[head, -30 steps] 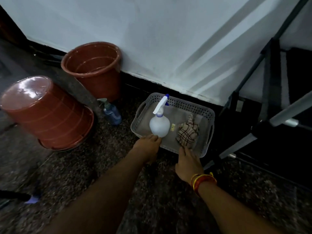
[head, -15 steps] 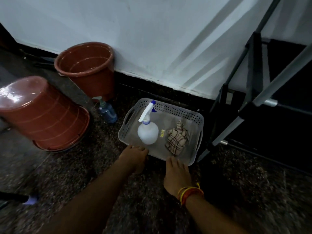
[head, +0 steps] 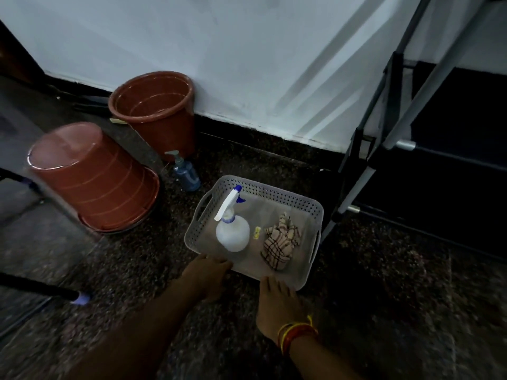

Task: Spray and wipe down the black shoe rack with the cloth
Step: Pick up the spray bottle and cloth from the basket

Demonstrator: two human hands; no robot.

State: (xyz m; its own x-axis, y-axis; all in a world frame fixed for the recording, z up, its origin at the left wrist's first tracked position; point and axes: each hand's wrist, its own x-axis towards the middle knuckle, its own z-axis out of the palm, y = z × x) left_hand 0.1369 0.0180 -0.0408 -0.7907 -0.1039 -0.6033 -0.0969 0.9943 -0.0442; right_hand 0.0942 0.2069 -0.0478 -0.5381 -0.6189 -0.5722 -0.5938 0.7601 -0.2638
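A: Start with the hands. What are they doing?

B: The left hand (head: 210,272) rests at the near rim of the grey perforated basket (head: 308,208), fingers curled over its edge, so it grips the rim. The right hand (head: 277,300) lies flat against the same near rim further right, fingers stretched out and touching the basket wall; whether it grips I cannot tell. Red and yellow threads (head: 295,331) circle the right wrist.

A: And inside the basket?

B: A white spray bottle (head: 232,235) with a blue-tipped trigger stands upright on the left side. A checked cloth (head: 279,244) lies crumpled on the right, apart from the bottle, with a small yellow scrap (head: 256,232) between them.

A: Where does the basket sit?

B: On the dark speckled floor (head: 384,283), close to the white wall (head: 247,50).

A: The shoe rack?

B: The black shoe rack (head: 439,160) stands just to the right of the basket, with grey metal tubes and dark shelves; one leg comes down right beside the basket's far right corner.

A: Anything to the left?

B: A small blue pump bottle (head: 185,172) stands near the basket's far left corner. Behind it an upright brown bucket (head: 156,111) sits against the wall, and another brown bucket (head: 90,176) lies overturned, mouth down, further left.
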